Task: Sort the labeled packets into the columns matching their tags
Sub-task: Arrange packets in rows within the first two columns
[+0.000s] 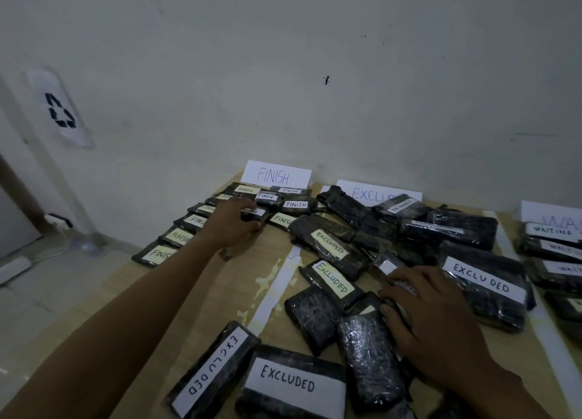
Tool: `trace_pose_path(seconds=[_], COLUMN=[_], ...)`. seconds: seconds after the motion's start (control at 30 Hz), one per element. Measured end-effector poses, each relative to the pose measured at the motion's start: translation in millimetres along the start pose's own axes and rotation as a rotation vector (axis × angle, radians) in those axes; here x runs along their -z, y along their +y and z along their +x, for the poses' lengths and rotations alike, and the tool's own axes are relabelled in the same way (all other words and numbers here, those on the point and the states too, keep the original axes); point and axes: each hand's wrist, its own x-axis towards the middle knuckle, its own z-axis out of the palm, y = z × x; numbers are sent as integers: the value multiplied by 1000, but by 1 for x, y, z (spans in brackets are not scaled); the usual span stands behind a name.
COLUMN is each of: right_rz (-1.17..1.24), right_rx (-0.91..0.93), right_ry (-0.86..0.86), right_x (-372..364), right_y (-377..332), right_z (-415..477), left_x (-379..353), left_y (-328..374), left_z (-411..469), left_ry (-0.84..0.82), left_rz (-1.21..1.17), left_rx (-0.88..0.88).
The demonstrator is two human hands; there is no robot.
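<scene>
A black packet (255, 213) lies in the far-left column of a wooden counter (245, 277), among the FINISH packets (176, 236) below the FINISH sign (276, 174). White paper strips (277, 289) split the counter into columns. It stands against a scuffed pale wall (315, 72), and a recycling-symbol sheet (59, 110) hangs to the left above a tiled floor (47, 277).

The left hand (233, 225) grasps the black packet, fingers over its top and thumb at its near edge. The right hand (431, 318) rests on the crowded EXCLUDED packets (330, 248) in the middle column, well apart from it. Its fingers are bent over a small packet, and I cannot tell whether they grip it.

The left hand hides most of the black packet's label. Packets cover part of the EXCLUDED sign (371, 193). The right edge cuts off the WAITING sign (551, 214) and the WAITING packets (554, 232).
</scene>
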Motion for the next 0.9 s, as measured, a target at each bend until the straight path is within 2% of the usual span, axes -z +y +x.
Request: trace_pose_path(seconds=[0.13, 0.23, 0.33, 0.4, 0.47, 0.53, 0.63, 0.7, 0.77, 0.9], right_rz=[5, 0, 3, 7, 18, 28, 25, 20, 18, 30], right_rx=[-2, -1, -5, -7, -11, -15, -19, -20, -19, -30], right_ry=[14, 24, 28, 32, 29, 22, 22, 24, 19, 14], right_x=[1, 2, 2, 2, 1, 0, 0, -1, -1, 0], right_y=[0, -1, -1, -1, 0, 1, 2, 3, 3, 4], right_z=[0, 0, 0, -1, -1, -2, -2, -2, -3, -3], left_x=[-3, -3, -8, -12, -16, -21, -35, -47, -58, -67], left_y=[-2, 1, 18, 40, 70, 101, 136, 151, 159, 157], left_z=[0, -2, -1, 3, 8, 15, 28, 34, 37, 41], left_ry=[-28, 28, 100, 88, 25, -114, -423, -562, -614, -612], left_rz=[81, 147, 162, 100, -8, -58, 74, 182, 215, 142], left_rx=[-5, -33, -144, -235, -290, -307, -311, -288, -250, -210])
